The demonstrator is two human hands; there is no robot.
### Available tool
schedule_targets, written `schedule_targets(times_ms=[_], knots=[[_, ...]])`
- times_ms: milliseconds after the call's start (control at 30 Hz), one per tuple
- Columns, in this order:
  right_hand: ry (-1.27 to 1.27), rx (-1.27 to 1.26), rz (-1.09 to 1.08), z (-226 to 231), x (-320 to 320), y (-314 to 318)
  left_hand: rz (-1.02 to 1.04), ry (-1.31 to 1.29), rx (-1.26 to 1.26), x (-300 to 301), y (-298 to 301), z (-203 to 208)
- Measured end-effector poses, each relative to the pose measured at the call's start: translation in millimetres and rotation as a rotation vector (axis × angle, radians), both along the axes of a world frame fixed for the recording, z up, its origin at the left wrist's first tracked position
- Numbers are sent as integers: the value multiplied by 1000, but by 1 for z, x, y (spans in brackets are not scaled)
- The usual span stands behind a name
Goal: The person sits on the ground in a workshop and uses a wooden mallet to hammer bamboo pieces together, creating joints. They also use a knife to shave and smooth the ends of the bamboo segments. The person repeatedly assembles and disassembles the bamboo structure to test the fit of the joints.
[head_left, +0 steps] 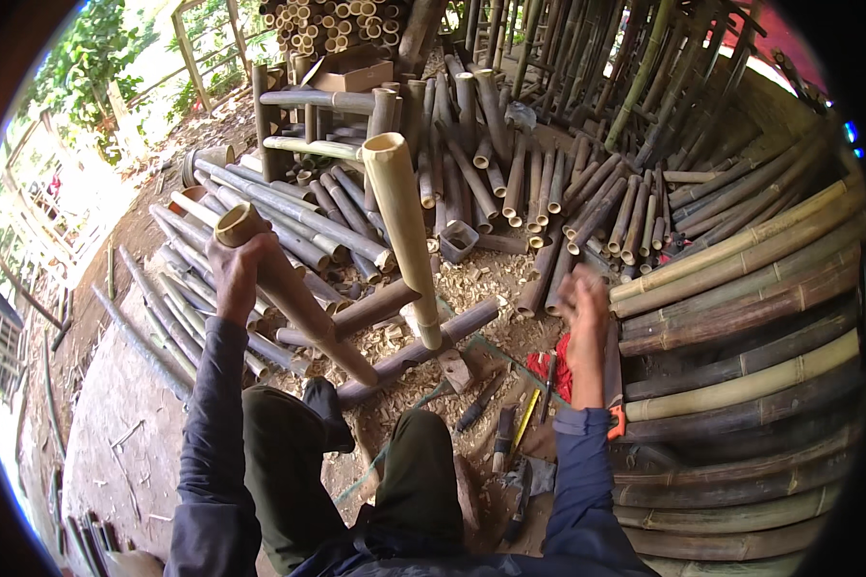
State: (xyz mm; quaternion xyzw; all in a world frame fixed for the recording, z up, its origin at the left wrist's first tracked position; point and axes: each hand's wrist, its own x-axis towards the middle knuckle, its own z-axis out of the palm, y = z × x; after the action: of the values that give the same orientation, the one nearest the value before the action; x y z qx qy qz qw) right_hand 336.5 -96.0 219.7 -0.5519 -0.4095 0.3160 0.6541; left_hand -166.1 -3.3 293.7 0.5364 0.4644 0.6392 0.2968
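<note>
My left hand [239, 274] is closed round the upper end of a brown bamboo tube [308, 298], which slants down and right between my knees and the cut pieces. A pale, peeled bamboo tube [399, 231] stands nearly upright beside it, its foot at a dark bamboo piece [452, 329] lying on the ground. Another brown bamboo length [375, 308] lies behind them. My right hand [584, 317] is raised at the right, apart from both tubes, with loosely bent fingers and nothing visible in it. Red cord [556, 370] lies just below that hand.
An orange saw handle [617, 421], a yellow measuring strip [524, 421] and a dark-handled tool [481, 402] lie at my right. Long bamboo poles [741, 356] are stacked on the right. Many cut tubes [318, 216], a small bucket [457, 240] and wood chips lie ahead.
</note>
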Motion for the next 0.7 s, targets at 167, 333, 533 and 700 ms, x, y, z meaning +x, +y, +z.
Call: schedule_targets(times_ms=[167, 333, 533, 700], knots=[[128, -367, 5, -143, -9, -27, 69, -31, 38, 1, 7, -4], [17, -631, 27, -282, 5, 9, 151, 23, -63, -37, 59, -20], [-816, -700, -307, -387, 130, 107, 113, -160, -85, -48, 62, -49], [-698, -913, -381, -422, 100, 205, 45, -258, 23, -87, 91, -51]])
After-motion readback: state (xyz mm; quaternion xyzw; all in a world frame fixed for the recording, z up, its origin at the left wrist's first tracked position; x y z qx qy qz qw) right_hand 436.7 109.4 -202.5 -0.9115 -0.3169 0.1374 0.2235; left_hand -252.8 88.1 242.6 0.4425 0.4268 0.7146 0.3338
